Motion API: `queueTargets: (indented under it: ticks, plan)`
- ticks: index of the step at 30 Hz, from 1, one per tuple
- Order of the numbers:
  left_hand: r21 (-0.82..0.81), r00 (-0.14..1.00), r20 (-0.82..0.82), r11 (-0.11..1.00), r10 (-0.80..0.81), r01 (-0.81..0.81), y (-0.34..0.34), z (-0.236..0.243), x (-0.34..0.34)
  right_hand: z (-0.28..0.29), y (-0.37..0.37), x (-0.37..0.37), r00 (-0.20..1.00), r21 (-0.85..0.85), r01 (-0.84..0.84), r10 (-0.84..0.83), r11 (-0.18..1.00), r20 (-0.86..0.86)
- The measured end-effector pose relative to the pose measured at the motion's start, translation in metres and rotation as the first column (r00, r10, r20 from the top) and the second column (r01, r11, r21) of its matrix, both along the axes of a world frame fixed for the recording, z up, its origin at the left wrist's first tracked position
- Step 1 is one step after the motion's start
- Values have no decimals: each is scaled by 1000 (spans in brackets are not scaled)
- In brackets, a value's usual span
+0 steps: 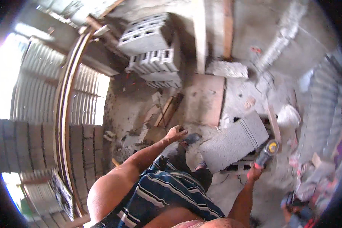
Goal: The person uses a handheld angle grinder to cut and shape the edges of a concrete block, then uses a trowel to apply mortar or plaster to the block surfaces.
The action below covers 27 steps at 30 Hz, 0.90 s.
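The fingers of the right hand (254, 173) grasp a grey angle grinder (265, 154) by its red grip (257, 166), beside the right end of a grooved grey slab (235, 142) that partly hides hollow blocks (241, 167); the grinder's yellow head (271, 147) is blurred, and I cannot tell whether the curled fingers of the left hand (176, 133) hold anything

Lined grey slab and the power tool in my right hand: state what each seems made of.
Grey slab: likely concrete with a matte, unpolished finish, judging by its dull, grainy face.
Power tool: probably a metal or hard plastic body, greyish; the red part beside your right hand looks like plastic, but blur leaves both open.
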<state>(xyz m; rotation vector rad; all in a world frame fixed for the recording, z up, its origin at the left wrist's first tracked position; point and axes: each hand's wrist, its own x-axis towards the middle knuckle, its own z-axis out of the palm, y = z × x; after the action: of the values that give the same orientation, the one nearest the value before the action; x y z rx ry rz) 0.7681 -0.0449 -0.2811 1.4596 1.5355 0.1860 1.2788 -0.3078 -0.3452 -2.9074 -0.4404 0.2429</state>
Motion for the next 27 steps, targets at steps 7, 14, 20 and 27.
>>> queueTargets:
  ticks: [7, 14, 20, 27]
  plan:
    - [-61, 960, -27, 958, 278, -280, -91, 31, -85, 65, 19, -24, 904, 145, -33, 91, 989, -418]
    - [12, 935, -168, 949, 312, -314, -126, 17, -151, 60, 0, -24, 939, 180, -252, 285, 951, -192]
    - [176, 933, -38, 921, 358, -347, -118, 19, -172, -19, -39, 59, 962, -48, -268, 264, 962, -66]
    - [23, 844, -224, 869, 487, -495, -198, 3, -242, 76, 27, -37, 920, 46, -357, 360, 933, -158]
